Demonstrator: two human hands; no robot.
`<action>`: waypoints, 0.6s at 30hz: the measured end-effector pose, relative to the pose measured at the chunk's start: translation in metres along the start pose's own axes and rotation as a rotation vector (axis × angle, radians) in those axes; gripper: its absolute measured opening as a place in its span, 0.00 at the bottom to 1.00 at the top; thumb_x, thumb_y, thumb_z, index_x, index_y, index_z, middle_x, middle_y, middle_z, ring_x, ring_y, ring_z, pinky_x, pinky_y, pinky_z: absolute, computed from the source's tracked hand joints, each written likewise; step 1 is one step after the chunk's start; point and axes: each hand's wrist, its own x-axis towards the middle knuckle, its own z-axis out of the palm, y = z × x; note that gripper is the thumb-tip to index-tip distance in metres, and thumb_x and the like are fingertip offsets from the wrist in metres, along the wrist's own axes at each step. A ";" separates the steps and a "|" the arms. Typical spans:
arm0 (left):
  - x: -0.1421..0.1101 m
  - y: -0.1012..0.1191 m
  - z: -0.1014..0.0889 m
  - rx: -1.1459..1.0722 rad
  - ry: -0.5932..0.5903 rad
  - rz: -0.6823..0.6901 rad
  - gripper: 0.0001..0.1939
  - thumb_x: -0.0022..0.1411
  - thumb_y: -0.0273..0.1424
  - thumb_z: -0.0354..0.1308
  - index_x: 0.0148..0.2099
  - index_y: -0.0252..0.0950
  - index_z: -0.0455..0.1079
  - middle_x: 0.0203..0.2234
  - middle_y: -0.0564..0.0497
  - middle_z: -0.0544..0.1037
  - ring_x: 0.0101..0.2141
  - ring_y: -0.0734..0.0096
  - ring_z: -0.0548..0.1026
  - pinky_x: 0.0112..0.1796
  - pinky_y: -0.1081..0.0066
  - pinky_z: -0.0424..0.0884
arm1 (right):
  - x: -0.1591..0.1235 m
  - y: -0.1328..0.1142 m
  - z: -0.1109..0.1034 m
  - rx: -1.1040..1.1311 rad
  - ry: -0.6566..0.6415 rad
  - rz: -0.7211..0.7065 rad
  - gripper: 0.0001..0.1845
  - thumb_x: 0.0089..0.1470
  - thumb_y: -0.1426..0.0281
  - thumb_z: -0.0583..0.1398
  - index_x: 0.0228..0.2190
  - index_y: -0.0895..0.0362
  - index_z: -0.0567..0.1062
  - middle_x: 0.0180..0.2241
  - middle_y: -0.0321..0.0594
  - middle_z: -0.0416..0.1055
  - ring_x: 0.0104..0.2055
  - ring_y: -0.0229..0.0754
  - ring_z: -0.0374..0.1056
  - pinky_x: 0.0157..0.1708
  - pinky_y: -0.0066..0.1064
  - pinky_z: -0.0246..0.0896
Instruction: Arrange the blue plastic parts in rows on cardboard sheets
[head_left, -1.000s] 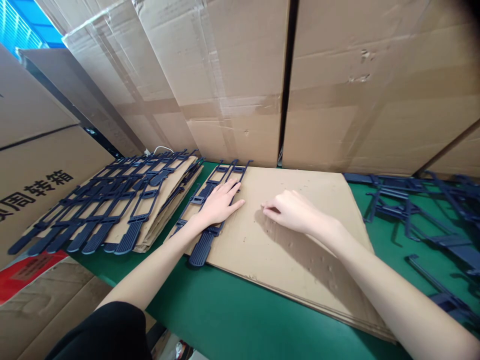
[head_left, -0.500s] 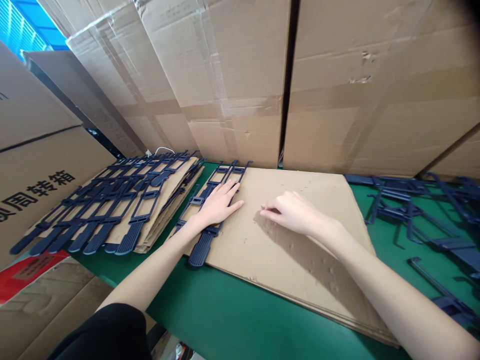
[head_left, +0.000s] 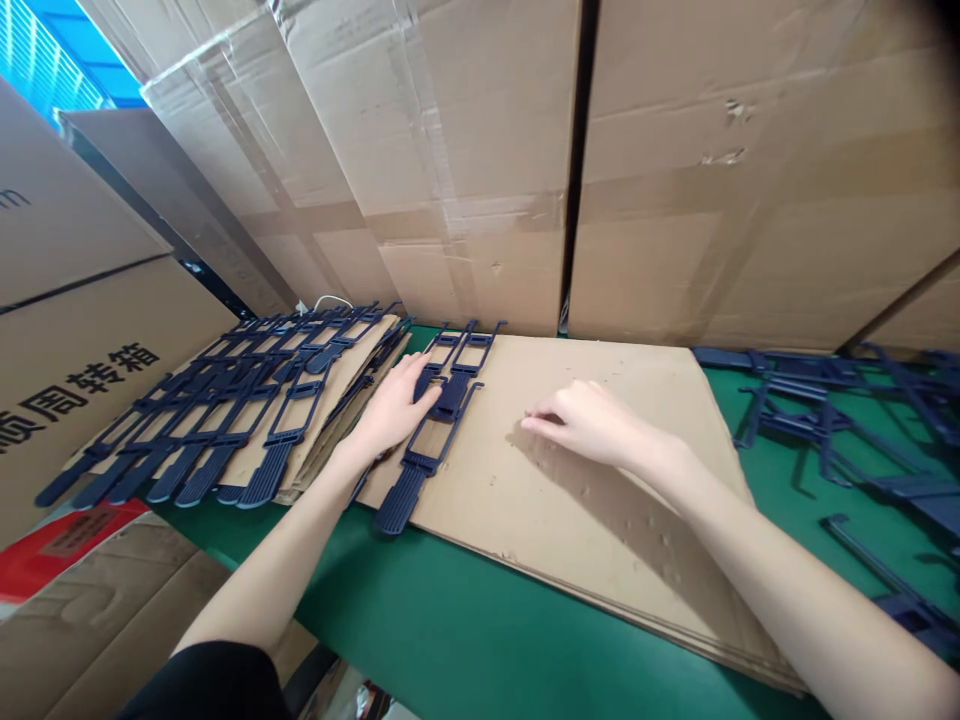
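Observation:
My left hand (head_left: pixel 394 405) rests, fingers spread, over the left edge of a cardboard sheet stack (head_left: pixel 600 500), covering part of the dark blue plastic pieces there. Just right of it lies a dark blue plastic frame piece (head_left: pixel 431 440) with a ribbed paddle end hanging over the front edge. Behind that piece, another dark blue frame piece (head_left: pixel 474 352) lies on the same sheet. My right hand (head_left: pixel 581 420) hovers over the middle of the cardboard and casts a shadow on it. Its fingers are curled in towards the thumb, and nothing shows between them.
On the left, a layered stack holds rows of similar blue pieces (head_left: pixel 225 420) with cardboard (head_left: pixel 352 385) between them. Loose blue parts (head_left: pixel 817 420) lie on the green table (head_left: pixel 465 610) at right. Large cardboard boxes (head_left: pixel 480 200) stand behind, another box (head_left: pixel 82 370) at left.
My left hand has slid left off the front blue piece, uncovering its frame. My right hand stays in nearly the same place, still curled. The view has shifted slightly.

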 end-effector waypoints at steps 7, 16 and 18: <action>-0.017 -0.019 -0.003 0.073 -0.137 0.026 0.28 0.64 0.43 0.43 0.63 0.39 0.57 0.62 0.44 0.56 0.63 0.59 0.50 0.59 0.54 0.51 | -0.001 0.000 0.001 -0.011 0.010 0.011 0.20 0.59 0.61 0.51 0.26 0.55 0.78 0.26 0.41 0.75 0.28 0.40 0.68 0.25 0.29 0.46; -0.022 -0.030 0.008 0.058 -0.157 0.052 0.31 0.67 0.44 0.37 0.66 0.34 0.49 0.66 0.43 0.42 0.65 0.63 0.41 0.62 0.61 0.43 | -0.001 0.001 -0.002 0.092 -0.033 -0.015 0.18 0.59 0.62 0.51 0.33 0.55 0.79 0.32 0.42 0.76 0.35 0.43 0.71 0.32 0.31 0.57; -0.022 -0.031 0.010 0.100 -0.149 0.059 0.31 0.67 0.43 0.36 0.66 0.33 0.49 0.65 0.43 0.44 0.65 0.62 0.42 0.62 0.59 0.44 | -0.004 0.009 -0.010 0.241 -0.084 -0.074 0.19 0.59 0.60 0.52 0.42 0.55 0.77 0.43 0.42 0.74 0.44 0.43 0.69 0.41 0.31 0.60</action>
